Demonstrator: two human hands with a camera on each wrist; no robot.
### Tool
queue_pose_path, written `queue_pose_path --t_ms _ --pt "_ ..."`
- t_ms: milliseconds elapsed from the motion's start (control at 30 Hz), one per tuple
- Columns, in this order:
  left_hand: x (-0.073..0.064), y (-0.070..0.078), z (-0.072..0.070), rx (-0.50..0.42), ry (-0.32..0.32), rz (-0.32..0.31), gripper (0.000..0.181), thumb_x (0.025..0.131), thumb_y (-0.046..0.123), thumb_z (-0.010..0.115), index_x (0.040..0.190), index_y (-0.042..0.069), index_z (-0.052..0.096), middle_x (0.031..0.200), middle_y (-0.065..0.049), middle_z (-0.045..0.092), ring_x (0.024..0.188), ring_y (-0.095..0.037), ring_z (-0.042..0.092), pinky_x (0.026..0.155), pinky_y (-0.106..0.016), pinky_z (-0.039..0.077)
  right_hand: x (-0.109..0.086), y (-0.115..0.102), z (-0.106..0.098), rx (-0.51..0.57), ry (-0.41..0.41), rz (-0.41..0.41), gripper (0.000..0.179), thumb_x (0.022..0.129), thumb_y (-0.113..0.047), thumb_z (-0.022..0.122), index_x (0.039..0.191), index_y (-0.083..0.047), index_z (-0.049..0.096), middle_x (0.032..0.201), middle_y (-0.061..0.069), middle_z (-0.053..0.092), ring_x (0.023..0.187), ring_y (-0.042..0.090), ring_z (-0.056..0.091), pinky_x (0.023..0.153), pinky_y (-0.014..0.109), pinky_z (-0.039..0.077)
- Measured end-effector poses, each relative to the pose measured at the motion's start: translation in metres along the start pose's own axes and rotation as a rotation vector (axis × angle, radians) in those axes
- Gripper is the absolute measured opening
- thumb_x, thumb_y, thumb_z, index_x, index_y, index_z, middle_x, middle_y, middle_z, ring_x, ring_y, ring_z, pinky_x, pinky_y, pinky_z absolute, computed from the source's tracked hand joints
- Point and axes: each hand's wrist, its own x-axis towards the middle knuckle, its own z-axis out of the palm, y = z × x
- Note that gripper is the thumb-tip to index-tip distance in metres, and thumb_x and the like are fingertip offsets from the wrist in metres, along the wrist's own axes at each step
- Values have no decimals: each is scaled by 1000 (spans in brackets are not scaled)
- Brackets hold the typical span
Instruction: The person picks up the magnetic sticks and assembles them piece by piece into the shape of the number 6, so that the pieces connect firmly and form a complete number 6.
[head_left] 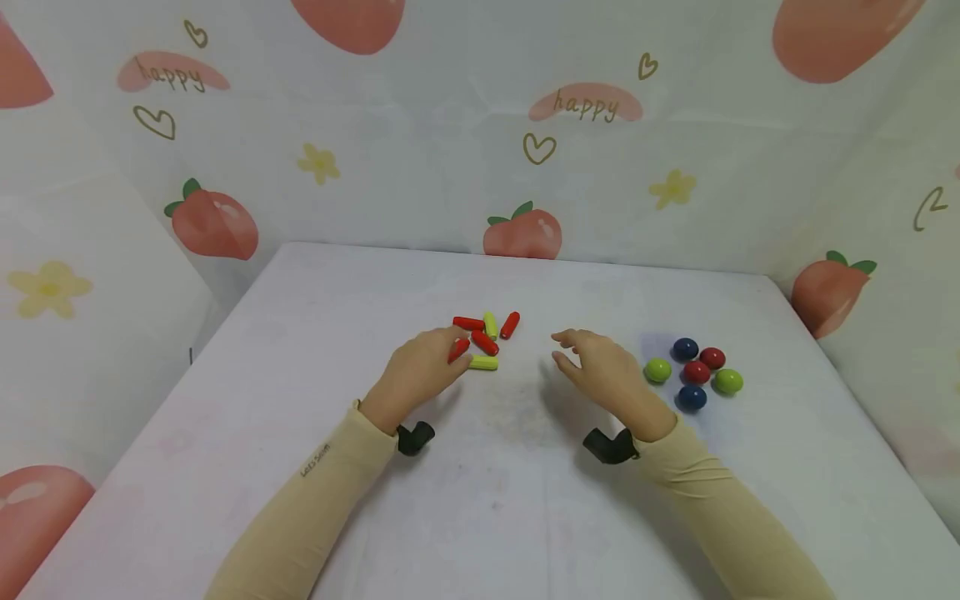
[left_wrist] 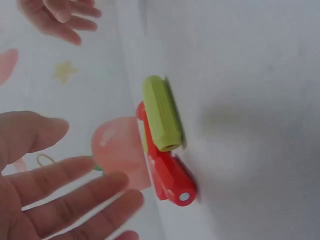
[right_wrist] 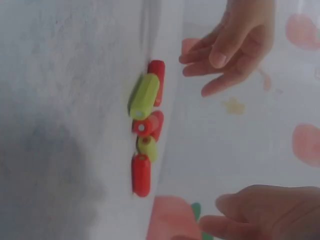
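My left hand [head_left: 420,371] hovers just left of a loose cluster of short rods, its fingers spread and holding nothing. A yellow-green rod [head_left: 483,362] lies nearest its thumb, with a red rod [head_left: 485,342] behind it. Another red rod, partly covered by that hand in the head view, lies close by. At the back are a red rod [head_left: 468,323], a yellow-green rod [head_left: 491,325] and a slanted red rod [head_left: 510,325]. In the left wrist view, a white dot marks the end of a red rod [left_wrist: 174,182]. To the right of the cluster, my right hand [head_left: 611,375] hangs above the table, fingers loosely bent, nothing in it.
Right of my right hand lie several glossy rounded pieces, among them a green one [head_left: 657,370], a dark blue one [head_left: 692,397] and a red one [head_left: 697,372]. A white cloth covers the table [head_left: 487,517]. Behind it hangs a peach-printed backdrop [head_left: 420,167].
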Motion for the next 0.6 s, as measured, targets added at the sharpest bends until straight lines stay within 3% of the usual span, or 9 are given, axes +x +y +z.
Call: queue_pose_path --t_ms 167,267,367,467,600 --pt "6 -7 4 -146 21 9 36 94 27 61 127 12 60 104 -4 67 89 -19 61 74 -32 53 0 20 -6 198 66 4 35 98 -23 56 129 -6 59 123 15 64 113 32 61 92 48 51" --pt "10 -10 6 -256 34 31 31 95 24 62 123 12 63 112 -4 67 103 -21 62 88 -38 53 0 34 -7 324 135 0 33 98 -18 57 127 -3 58 124 18 62 114 33 60 97 49 48" --pt "14 -13 7 -350 35 32 29 94 21 63 121 10 64 115 -5 66 109 -23 61 91 -39 52 -2 50 -11 406 188 11 33 98 -17 57 127 -2 57 126 19 61 115 34 59 98 49 47" --pt "17 -15 8 -414 33 14 31 93 20 64 122 9 64 118 -7 66 113 -24 60 94 -40 51 -7 65 -17 451 198 31 38 99 -23 56 130 -3 55 130 18 59 119 34 57 100 50 45" --pt "20 -17 9 -461 40 -8 33 92 18 67 124 9 63 122 -8 65 115 -24 60 95 -40 50 -15 85 -25 480 145 54 47 99 -31 55 136 -3 49 135 20 54 125 38 51 104 53 40"
